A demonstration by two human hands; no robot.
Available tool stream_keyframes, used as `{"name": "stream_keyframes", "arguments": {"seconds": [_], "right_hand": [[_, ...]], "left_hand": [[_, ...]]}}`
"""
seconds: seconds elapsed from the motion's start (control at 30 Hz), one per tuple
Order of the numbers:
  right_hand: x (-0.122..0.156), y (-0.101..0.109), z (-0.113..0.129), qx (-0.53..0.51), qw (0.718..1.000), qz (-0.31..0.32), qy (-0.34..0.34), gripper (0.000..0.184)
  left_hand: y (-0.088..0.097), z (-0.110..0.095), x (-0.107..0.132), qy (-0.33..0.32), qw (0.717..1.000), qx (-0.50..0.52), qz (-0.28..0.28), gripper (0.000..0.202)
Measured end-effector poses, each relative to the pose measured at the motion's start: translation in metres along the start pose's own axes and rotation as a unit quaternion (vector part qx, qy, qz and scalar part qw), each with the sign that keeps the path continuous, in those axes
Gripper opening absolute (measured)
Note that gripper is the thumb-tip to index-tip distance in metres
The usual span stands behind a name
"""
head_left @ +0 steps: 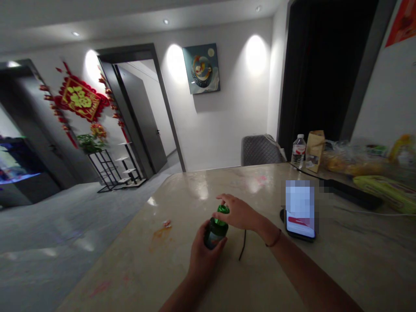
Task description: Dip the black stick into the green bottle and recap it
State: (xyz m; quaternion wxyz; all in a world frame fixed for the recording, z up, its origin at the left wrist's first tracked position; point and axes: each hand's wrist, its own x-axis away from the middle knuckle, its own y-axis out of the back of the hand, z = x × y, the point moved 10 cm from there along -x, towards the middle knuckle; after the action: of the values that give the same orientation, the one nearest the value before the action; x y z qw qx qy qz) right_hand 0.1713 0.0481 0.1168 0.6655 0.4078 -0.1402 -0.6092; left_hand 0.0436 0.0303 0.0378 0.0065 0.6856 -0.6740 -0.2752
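Note:
A small dark green bottle (pixel 214 236) with a pale label is above the stone-topped table, tilted a little. My left hand (pixel 203 255) wraps round its lower body, thumb on the near right side. At its bright, shiny green top (pixel 222 209), my right hand (pixel 238 212) curls from the right, with the thumb across the front and the fingers arched over the far side. Part of the top is hidden by those fingers. Just right of the bottle, a short dark cord (pixel 242 246) lies on the table.
A lit phone (pixel 299 216) stands to the right. Behind it are a black power strip (pixel 354 194), a yellow-green packet (pixel 386 190), a water bottle (pixel 298 151), a paper bag (pixel 315 151) and plastic bags (pixel 351 160). A grey chair (pixel 261 149) stands beyond the table (pixel 130 268).

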Motion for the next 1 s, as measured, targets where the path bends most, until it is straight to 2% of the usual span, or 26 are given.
{"name": "stream_keyframes", "arguments": {"seconds": [0.17, 0.47, 0.7, 0.9, 1.0], "right_hand": [[0.002, -0.003, -0.008, 0.032, 0.998, 0.035, -0.036, 0.053], [0.001, -0.003, -0.003, 0.023, 0.999, 0.032, -0.003, 0.047], [0.003, -0.003, -0.01, 0.032, 0.998, 0.044, -0.02, 0.047], [0.004, -0.005, 0.001, 0.005, 0.997, 0.064, 0.031, 0.029], [0.004, -0.005, 0.001, -0.013, 0.997, 0.064, 0.034, 0.032]], "left_hand": [[-0.001, 0.003, 0.001, 0.002, 1.0, 0.015, 0.006, 0.057], [-0.003, 0.002, 0.002, -0.004, 1.0, -0.003, 0.019, 0.056], [-0.001, 0.005, 0.003, -0.001, 1.0, 0.011, 0.006, 0.056], [-0.002, 0.007, 0.003, 0.003, 1.0, 0.022, 0.006, 0.056], [-0.002, 0.008, 0.003, 0.008, 1.0, 0.025, 0.006, 0.056]]}}
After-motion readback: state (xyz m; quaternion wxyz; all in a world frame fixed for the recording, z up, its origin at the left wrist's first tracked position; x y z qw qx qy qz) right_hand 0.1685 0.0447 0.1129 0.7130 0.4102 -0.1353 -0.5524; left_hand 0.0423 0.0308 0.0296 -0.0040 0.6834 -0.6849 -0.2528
